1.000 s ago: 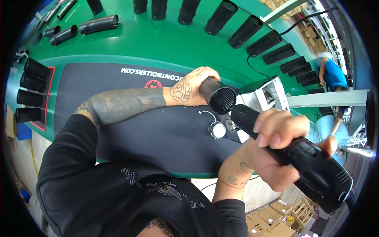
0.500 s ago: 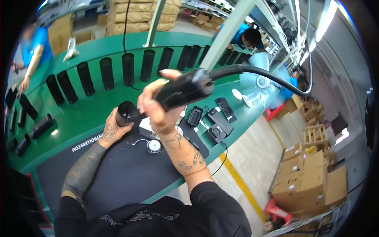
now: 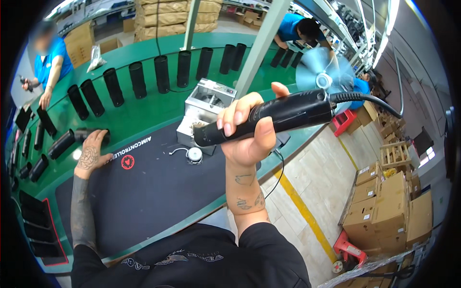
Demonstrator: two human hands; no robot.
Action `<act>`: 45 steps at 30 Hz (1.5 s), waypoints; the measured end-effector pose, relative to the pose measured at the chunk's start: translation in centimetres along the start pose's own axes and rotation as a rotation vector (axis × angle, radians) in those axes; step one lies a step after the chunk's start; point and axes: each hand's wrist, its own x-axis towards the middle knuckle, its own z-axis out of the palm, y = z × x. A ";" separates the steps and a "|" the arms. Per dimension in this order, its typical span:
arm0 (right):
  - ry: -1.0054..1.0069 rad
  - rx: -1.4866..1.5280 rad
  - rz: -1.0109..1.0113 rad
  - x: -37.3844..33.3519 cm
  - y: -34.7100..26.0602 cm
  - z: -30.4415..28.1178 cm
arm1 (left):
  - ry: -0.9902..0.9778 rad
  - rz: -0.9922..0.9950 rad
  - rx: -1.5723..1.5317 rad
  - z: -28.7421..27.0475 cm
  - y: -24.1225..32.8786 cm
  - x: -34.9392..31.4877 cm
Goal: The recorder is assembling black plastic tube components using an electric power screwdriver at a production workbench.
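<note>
My right hand (image 3: 249, 127) is wrapped round a black electric screwdriver (image 3: 293, 114), raised above the mat. A thick cord leaves its right end, and its narrower front end points left. My left hand (image 3: 90, 152) is at the left part of the bench, its thumb spread away and its fingers lying over a black tube (image 3: 106, 138), which rests on its side and is partly hidden by them. Beside that tube lies another black tube (image 3: 62, 144). A small round white part with a wire (image 3: 194, 154) sits on the dark mat (image 3: 144, 201).
Black tubes (image 3: 162, 74) stand in a row along the green bench (image 3: 129, 115). A grey metal box-shaped device (image 3: 209, 98) stands behind the screwdriver. A blue fan (image 3: 324, 79) is at the right. Two co-workers in blue (image 3: 60, 62) are across the bench. Cardboard boxes (image 3: 384, 206) fill the right floor.
My left hand has moved left with the tube, which now lies on the bench. My right hand has drawn the screwdriver away from the tube and to the right.
</note>
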 end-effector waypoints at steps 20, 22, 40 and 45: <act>-0.093 -0.397 -0.213 -8.2 -5.3 0.9 | 0.027 0.592 -0.702 10.1 5.3 6.8; -0.046 -0.432 -0.217 -9.1 -4.5 1.0 | 0.055 0.674 -0.657 10.4 5.2 6.5; -0.365 -0.623 0.092 -3.1 -12.2 3.1 | 0.141 0.335 -0.571 10.8 4.3 6.3; -0.299 -0.145 -0.051 -0.8 -9.3 0.3 | 0.170 0.384 -0.725 10.0 7.8 6.3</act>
